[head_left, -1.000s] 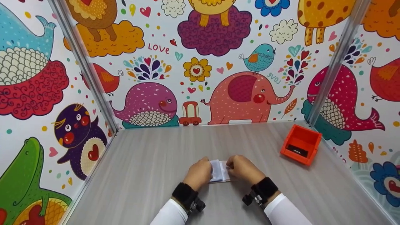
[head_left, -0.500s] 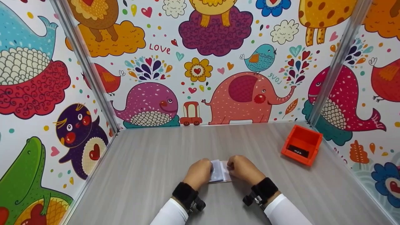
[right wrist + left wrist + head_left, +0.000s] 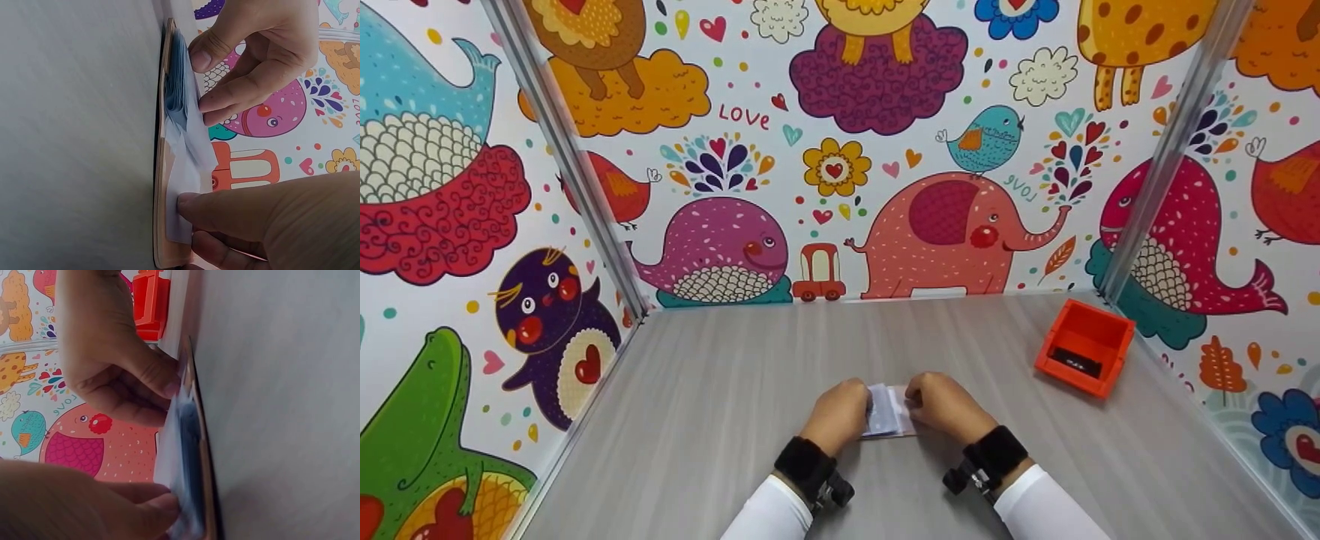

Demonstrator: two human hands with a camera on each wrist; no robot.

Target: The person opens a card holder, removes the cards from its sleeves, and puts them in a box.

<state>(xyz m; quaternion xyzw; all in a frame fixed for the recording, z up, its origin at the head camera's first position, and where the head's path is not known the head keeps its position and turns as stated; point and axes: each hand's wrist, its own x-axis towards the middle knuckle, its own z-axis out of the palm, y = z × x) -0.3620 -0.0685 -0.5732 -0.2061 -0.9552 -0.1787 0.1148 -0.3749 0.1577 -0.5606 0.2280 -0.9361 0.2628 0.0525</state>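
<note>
A small flat packet with a tan, board-like backing (image 3: pixel 174 252) lies on the table between my hands. Folded bluish thin sheets (image 3: pixel 178 79) are stacked on its left part, and a white thin sheet (image 3: pixel 181 169) spreads towards the right. My left hand (image 3: pixel 838 411) pinches the bluish sheets at the left side, its thumb (image 3: pixel 201 59) against their edge. With thumb and curled fingers, my right hand (image 3: pixel 949 405) pinches the white sheet and the backing at the right end. In the head view the fingertips are mostly hidden behind the hands.
An orange-red open bin (image 3: pixel 1085 346) stands at the back right of the grey table (image 3: pixel 720 420), with a black item (image 3: pixel 1075 361) inside. Walls (image 3: pixel 825 112) printed with cartoon animals enclose the table at the back and sides.
My left fingers have shifted slightly and curled more over the bluish sheets. The right hand and the packet stay almost where they were.
</note>
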